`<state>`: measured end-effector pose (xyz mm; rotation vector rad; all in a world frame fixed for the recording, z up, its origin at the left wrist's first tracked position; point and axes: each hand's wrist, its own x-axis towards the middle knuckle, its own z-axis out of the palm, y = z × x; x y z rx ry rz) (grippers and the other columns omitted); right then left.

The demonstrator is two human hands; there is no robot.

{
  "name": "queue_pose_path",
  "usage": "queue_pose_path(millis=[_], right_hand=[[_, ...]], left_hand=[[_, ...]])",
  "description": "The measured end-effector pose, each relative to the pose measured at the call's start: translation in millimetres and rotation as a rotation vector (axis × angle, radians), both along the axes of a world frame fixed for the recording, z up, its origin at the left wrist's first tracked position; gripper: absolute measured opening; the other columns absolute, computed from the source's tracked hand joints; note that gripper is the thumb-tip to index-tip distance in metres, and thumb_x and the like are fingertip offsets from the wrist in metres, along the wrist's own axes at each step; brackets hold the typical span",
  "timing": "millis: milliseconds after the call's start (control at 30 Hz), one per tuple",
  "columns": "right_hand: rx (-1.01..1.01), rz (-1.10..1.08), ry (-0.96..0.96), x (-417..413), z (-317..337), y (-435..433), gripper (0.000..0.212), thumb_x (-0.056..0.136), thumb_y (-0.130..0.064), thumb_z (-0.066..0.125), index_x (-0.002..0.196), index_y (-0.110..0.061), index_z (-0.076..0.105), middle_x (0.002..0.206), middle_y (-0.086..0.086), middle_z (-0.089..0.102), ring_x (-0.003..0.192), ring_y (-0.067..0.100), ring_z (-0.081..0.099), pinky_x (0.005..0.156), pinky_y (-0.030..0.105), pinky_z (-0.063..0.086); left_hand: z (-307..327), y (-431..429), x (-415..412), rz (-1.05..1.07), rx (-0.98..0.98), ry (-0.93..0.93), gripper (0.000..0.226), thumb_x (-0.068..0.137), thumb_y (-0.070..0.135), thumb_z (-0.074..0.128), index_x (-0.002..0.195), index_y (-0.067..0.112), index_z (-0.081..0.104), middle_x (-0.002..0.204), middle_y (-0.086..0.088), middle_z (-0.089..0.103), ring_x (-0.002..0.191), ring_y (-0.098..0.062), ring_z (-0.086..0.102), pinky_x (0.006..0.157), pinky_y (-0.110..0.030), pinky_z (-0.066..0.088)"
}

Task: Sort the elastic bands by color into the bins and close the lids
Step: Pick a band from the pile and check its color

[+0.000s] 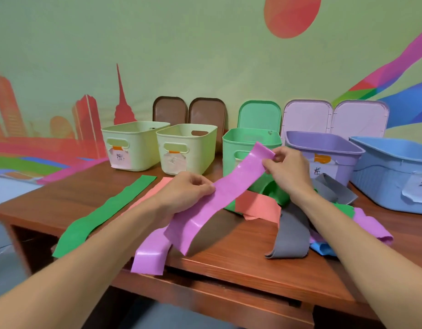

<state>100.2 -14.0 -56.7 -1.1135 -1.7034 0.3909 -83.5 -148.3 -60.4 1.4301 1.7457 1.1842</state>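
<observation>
A long purple elastic band (238, 176) is held up above the wooden table (229, 248). My left hand (188, 193) pinches it at its middle, and my right hand (286, 167) pinches its far end in front of the green bin (231, 148). The band's near part hangs folded over the table's front edge. A green band (105, 210) and a salmon band (257, 207) lie flat on the table. Grey (293, 231), purple (371, 224) and blue (321, 249) bands lie heaped at the right.
Five open bins stand along the wall: two cream ones (134, 143) (188, 148), the green one, a purple one (324, 148) and a blue one (393, 172). Brown lids (188, 112) lean against the wall; green (259, 115) and pale purple lids (333, 117) stand upright behind their bins.
</observation>
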Motion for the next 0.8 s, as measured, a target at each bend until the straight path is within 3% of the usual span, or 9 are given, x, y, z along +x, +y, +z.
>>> queue_pose_path(millis=[133, 267, 400, 500, 633, 800], right_hand=[[0.071, -0.011, -0.32, -28, 22, 0, 0.013, 0.08, -0.012, 0.063, 0.091, -0.011, 0.07, 0.079, 0.003, 0.061, 0.079, 0.02, 0.054, 0.062, 0.025, 0.034], [0.055, 0.013, -0.54, -65, 15, 6, 0.015, 0.079, -0.015, 0.062, 0.092, -0.017, 0.069, 0.088, 0.006, 0.066, 0.09, 0.027, 0.06, 0.073, 0.035, 0.049], [0.023, 0.074, -0.678, -98, -3, 6, 0.015, 0.081, -0.017, 0.064, 0.095, -0.02, 0.068, 0.097, 0.007, 0.068, 0.094, 0.026, 0.06, 0.075, 0.033, 0.049], [0.017, 0.113, -0.684, -118, -13, 8, 0.012, 0.082, -0.02, 0.067, 0.093, -0.017, 0.069, 0.094, 0.007, 0.068, 0.09, 0.025, 0.061, 0.076, 0.034, 0.051], [-0.01, 0.159, -0.629, -142, -19, 18, 0.011, 0.083, -0.02, 0.068, 0.092, -0.014, 0.07, 0.094, 0.008, 0.067, 0.091, 0.023, 0.06, 0.079, 0.033, 0.05], [-0.062, 0.154, -0.632, -157, -32, 34, 0.012, 0.086, -0.018, 0.067, 0.093, -0.01, 0.071, 0.098, 0.012, 0.068, 0.096, 0.025, 0.059, 0.08, 0.032, 0.048]], left_hand=[[4, -16, -28, 0.016, -0.025, -0.02, 0.018, 0.088, 0.022, 0.064, 0.071, 0.02, 0.071, 0.069, 0.004, 0.066, 0.064, -0.01, 0.057, 0.064, -0.022, 0.046], [1, -32, -52, -0.01, -0.098, -0.07, 0.013, 0.089, 0.021, 0.064, 0.09, 0.01, 0.07, 0.077, 0.0, 0.063, 0.063, -0.009, 0.055, 0.049, -0.011, 0.044], [-9, -40, -69, -0.009, -0.167, -0.137, 0.027, 0.086, 0.024, 0.069, 0.102, 0.001, 0.068, 0.08, 0.0, 0.063, 0.063, -0.009, 0.056, 0.047, -0.011, 0.045], [-13, -42, -78, 0.001, -0.19, -0.209, 0.029, 0.085, 0.022, 0.069, 0.104, 0.0, 0.066, 0.076, -0.003, 0.062, 0.055, -0.008, 0.056, 0.044, -0.012, 0.044], [-19, -41, -92, 0.021, -0.178, -0.213, 0.011, 0.085, 0.018, 0.07, 0.085, 0.009, 0.065, 0.065, 0.0, 0.059, 0.039, -0.002, 0.051, 0.04, -0.01, 0.04], [-27, -33, -100, 0.049, -0.207, -0.237, 0.012, 0.085, 0.019, 0.07, 0.079, 0.011, 0.064, 0.069, -0.003, 0.061, 0.039, -0.002, 0.055, 0.038, -0.011, 0.041]])
